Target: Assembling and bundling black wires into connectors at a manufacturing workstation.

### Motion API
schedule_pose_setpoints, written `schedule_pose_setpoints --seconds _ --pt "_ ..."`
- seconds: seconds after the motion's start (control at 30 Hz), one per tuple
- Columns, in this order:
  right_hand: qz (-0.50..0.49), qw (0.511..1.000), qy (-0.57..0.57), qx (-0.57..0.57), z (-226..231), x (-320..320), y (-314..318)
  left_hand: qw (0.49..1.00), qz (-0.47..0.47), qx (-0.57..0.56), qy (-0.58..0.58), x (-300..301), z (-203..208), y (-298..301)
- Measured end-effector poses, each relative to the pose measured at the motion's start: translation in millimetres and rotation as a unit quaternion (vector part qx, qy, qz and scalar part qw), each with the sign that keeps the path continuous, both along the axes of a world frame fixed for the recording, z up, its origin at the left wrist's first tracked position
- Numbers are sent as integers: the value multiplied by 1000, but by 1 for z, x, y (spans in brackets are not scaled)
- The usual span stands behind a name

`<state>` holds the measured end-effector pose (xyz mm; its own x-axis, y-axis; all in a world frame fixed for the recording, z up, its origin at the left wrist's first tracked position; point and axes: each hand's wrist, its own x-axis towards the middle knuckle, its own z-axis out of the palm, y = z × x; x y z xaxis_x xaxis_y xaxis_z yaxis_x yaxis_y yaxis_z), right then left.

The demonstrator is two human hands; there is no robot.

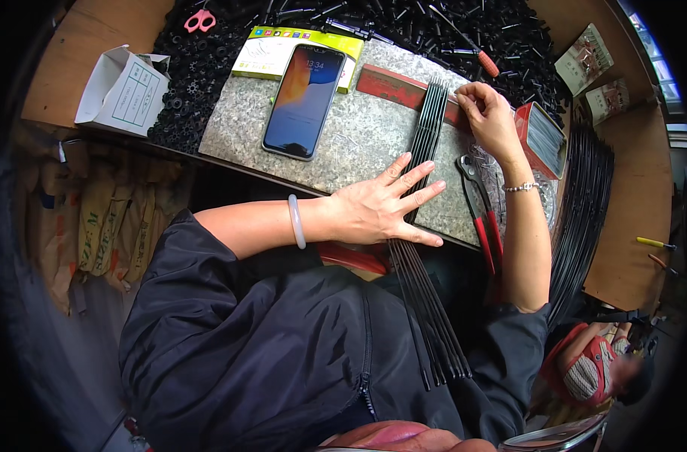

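My left hand (381, 202) lies flat with spread fingers across a row of thin black rods (426, 313). These run from the granite-patterned board (242, 124) down over my lap. Their far ends cross a red metal bar (392, 87). Beside those ends, my right hand (488, 120) is closed in a pinch over the bar's right part; what the fingertips hold is hidden or too small to tell. Red-handled pliers (479, 207) lie below the right hand. A red open box (540, 139) of thin grey pieces stands to its right.
A phone (304, 102) lies by a green-and-white box (264, 53). Black parts (185, 98) heap behind the board, with pink scissors (200, 20) and a red-handled screwdriver (488, 64). A white carton (125, 90) stands left, more black rods (584, 196) right. Another person (588, 361) sits at lower right.
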<state>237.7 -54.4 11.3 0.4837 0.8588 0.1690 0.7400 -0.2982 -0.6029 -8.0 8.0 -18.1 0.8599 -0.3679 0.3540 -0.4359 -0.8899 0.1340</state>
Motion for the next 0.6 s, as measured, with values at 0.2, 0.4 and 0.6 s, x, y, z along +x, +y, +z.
schedule_pose_setpoints --seconds 0.2,0.4,0.6 --pt "3 998 64 -11 -2 6 3 1000 -1 -5 7 0 1 0" --pt "17 997 76 -5 -2 8 5 1000 -1 -7 0 0 0 0" --pt "55 995 77 -17 -1 10 7 1000 -2 -4 10 0 2 1"
